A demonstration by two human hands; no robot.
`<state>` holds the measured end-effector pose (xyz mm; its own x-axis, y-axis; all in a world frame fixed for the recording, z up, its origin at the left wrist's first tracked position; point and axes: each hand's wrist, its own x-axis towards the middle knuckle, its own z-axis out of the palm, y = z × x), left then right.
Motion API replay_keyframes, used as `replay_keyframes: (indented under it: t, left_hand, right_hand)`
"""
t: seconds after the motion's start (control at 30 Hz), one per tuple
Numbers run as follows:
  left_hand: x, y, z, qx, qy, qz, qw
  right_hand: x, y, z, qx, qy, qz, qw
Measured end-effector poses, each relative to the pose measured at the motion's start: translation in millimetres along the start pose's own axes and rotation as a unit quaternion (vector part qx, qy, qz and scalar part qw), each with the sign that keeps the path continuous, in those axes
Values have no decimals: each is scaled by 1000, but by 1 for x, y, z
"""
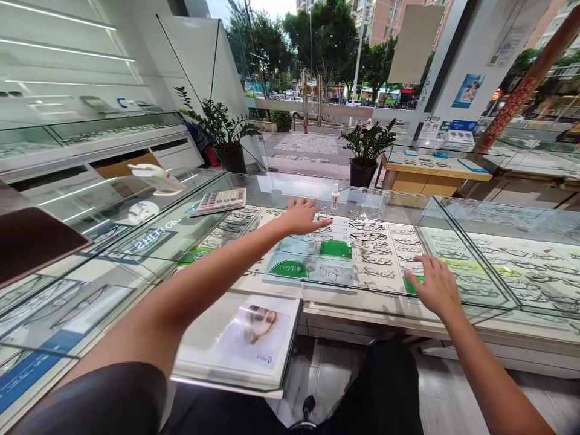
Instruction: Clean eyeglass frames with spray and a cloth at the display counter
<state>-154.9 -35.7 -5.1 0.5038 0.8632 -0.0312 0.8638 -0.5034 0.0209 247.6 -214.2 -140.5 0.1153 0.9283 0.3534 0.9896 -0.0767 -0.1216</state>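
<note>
My left hand is stretched out over the glass top of a display counter, fingers spread and nothing in them. Just beyond it stands a small clear spray bottle. My right hand lies at the counter's near edge with its fingers apart, also holding nothing. Under the glass are rows of eyeglasses and green cards. A calculator rests on the glass to the left of my left hand.
A pulled-out drawer with a printed picture juts toward me at lower left. A white scanner-like device stands on the left counter. Two potted plants stand behind the counter, before the shop front. A dark panel is at far left.
</note>
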Motion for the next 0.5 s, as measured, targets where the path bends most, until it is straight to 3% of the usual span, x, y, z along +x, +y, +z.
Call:
replay_keyframes:
  t: [0.13, 0.23, 0.37, 0.43, 0.5]
  left_hand:
    - [-123, 10, -22, -21, -40, 90, 995]
    - [-214, 8, -15, -7, -58, 85, 995]
    - [-295, -7, 31, -5, -151, 54, 987]
    - [-315, -18, 61, -19, -114, -24, 993]
    - [-326, -29, 85, -65, -24, -118, 991]
  right_hand:
    - [0, 1, 0, -3, -5, -4, 1000]
    - [0, 2, 2, -4, 3, -6, 1000]
    - [0, 4, 4, -2, 8, -11, 1000]
    - [-1, 5, 5, 0, 11, -15, 1000]
    - [-1, 5, 6, -2, 12, -15, 1000]
